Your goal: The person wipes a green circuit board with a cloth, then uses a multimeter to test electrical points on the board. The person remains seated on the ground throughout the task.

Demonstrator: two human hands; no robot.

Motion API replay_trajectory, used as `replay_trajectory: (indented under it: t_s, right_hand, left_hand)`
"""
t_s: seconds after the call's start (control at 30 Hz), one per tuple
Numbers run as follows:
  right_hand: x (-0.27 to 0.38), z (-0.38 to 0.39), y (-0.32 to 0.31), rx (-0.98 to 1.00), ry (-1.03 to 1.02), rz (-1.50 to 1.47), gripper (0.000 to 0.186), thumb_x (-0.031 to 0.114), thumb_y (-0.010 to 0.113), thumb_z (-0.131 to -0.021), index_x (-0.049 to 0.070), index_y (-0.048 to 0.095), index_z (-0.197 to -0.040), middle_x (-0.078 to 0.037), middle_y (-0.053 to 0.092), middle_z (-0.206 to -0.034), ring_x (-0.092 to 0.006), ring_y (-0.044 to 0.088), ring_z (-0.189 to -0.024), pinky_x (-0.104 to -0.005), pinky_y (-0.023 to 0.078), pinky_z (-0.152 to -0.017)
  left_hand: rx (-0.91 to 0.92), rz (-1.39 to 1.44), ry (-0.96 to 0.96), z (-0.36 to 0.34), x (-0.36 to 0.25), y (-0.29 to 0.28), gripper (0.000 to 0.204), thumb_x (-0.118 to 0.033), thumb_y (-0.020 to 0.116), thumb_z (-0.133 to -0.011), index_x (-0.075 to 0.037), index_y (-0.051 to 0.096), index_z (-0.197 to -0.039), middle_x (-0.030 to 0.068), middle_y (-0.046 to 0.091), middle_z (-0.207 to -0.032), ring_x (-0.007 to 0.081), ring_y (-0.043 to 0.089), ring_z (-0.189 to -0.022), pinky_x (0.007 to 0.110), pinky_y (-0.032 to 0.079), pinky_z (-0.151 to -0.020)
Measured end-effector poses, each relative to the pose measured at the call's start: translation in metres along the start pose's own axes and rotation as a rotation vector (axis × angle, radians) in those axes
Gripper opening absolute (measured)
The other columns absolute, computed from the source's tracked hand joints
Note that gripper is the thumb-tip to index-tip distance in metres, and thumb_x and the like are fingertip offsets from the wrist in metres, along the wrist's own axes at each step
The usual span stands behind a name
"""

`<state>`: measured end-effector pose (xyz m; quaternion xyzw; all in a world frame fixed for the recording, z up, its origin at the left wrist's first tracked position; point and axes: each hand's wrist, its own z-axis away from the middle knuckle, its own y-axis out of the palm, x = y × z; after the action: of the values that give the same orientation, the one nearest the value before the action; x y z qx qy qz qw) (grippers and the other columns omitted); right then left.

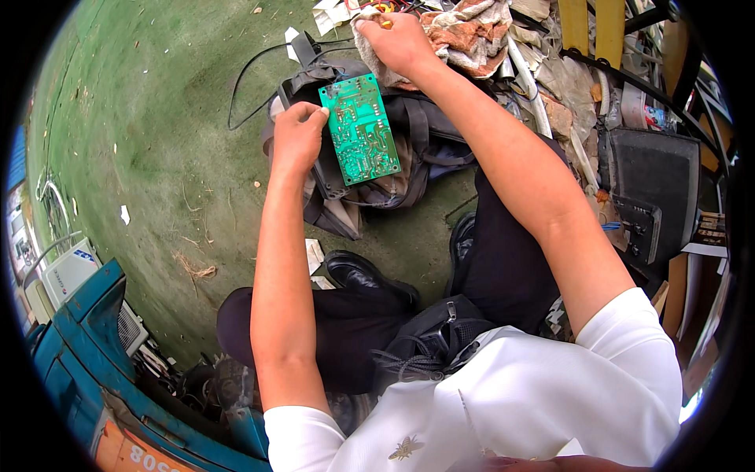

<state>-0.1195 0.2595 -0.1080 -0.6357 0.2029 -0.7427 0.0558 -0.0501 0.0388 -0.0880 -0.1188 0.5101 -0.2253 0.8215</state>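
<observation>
My left hand pinches the left edge of a green circuit board between thumb and fingers. The board's face toward me shows copper tracks and solder points, with a small hole at its corners. Farther off and to the right, my right hand is closed on a stained pink-and-white rag; its fingertips are partly hidden by the cloth. Below the board lies a dark fabric bag with straps, and the board covers part of it.
A thin black cable loops over the green floor beside the bag. At the right, scrap, white pipes and a black panel are heaped by a metal rack. Blue machinery stands at lower left. My black shoes are below the bag.
</observation>
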Motion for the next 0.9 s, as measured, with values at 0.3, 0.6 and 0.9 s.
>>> replay_trajectory:
  t_s: [0.3, 0.6, 0.9]
  right_hand:
    - [-0.002, -0.003, 0.002, 0.011, 0.014, 0.021, 0.046, 0.044, 0.065, -0.084, 0.003, 0.074, -0.103, -0.020, 0.074, -0.090, -0.0371, 0.071, -0.087, -0.0437, 0.054, -0.082]
    - [0.000, -0.002, -0.001, 0.048, 0.009, 0.008, 0.042, 0.040, 0.064, -0.082, 0.000, 0.073, -0.094, -0.020, 0.072, -0.083, -0.0342, 0.070, -0.078, -0.0423, 0.053, -0.076]
    - [0.005, 0.001, -0.003, 0.096, -0.004, -0.008, 0.040, 0.037, 0.064, -0.081, -0.001, 0.072, -0.089, -0.018, 0.070, -0.074, -0.0272, 0.066, -0.068, -0.0400, 0.051, -0.070]
  left_hand:
    - [-0.026, 0.010, 0.012, -0.001, 0.004, 0.002, 0.020, -0.018, 0.069, -0.091, 0.001, 0.070, -0.086, -0.0018, 0.058, -0.070, 0.0082, 0.050, -0.069, 0.029, 0.040, -0.063]
    - [0.005, -0.002, -0.044, 0.002, -0.005, 0.000, 0.017, -0.018, 0.068, -0.094, -0.003, 0.068, -0.086, -0.0054, 0.055, -0.076, 0.0066, 0.047, -0.075, 0.027, 0.038, -0.069]
    - [-0.014, -0.001, -0.024, 0.001, -0.003, 0.002, 0.019, -0.019, 0.068, -0.092, 0.000, 0.069, -0.087, -0.0025, 0.058, -0.074, 0.0081, 0.050, -0.072, 0.029, 0.041, -0.067]
